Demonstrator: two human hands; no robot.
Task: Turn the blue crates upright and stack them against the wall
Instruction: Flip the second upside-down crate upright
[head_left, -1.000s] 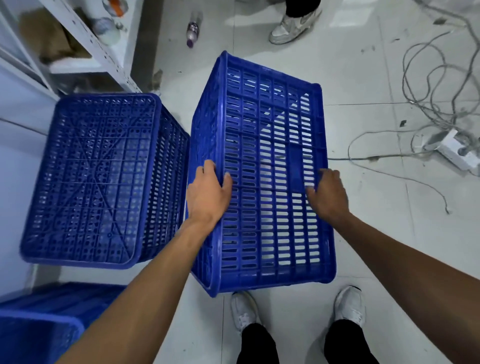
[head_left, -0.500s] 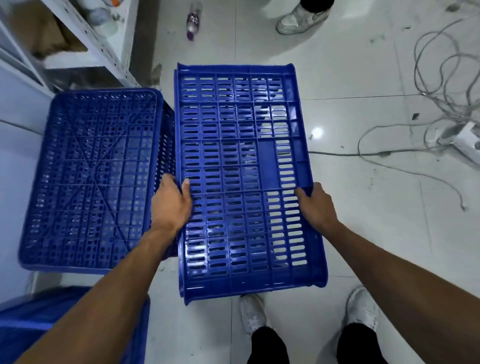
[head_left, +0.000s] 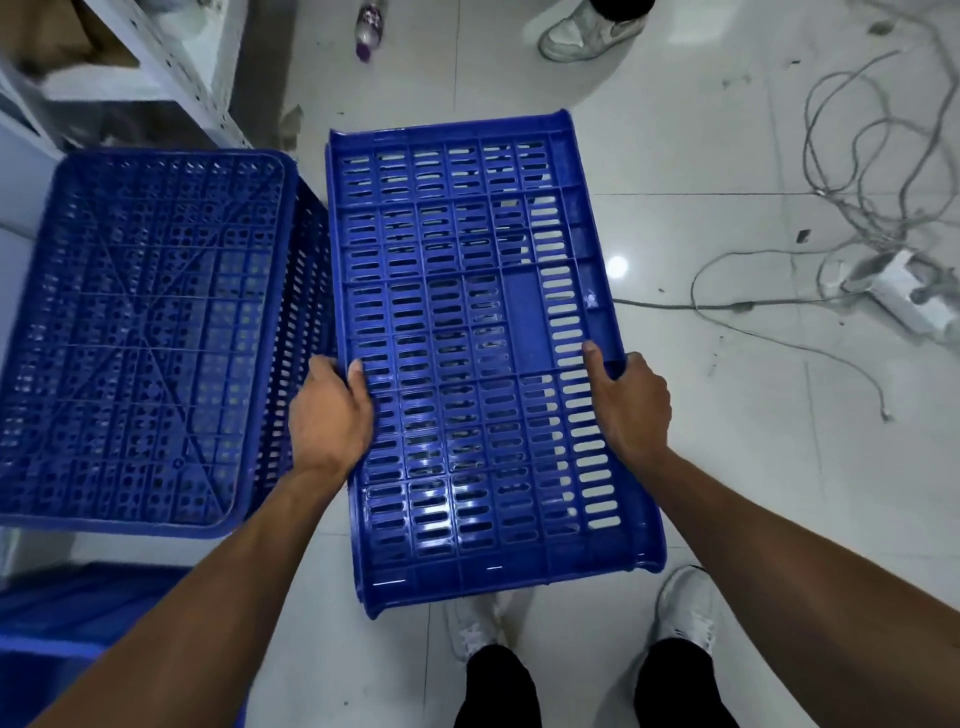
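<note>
While both arms reach forward, left hand (head_left: 332, 410) and right hand (head_left: 631, 402) grip the blue crate (head_left: 467, 322) sides.

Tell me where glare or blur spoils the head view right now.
Head view: lamp glare on the floor beside the held crate, sheen on its near slats; the crate at bottom left is blurred; wide-angle bends the frame edges; left hand and right hand are sharp.

We see one blue slotted crate (head_left: 467, 338) turned with a long wall facing up, just beside a second crate (head_left: 140, 332) lying base-up at its left, and a third crate (head_left: 52, 649) partly in view at lower left.
</note>
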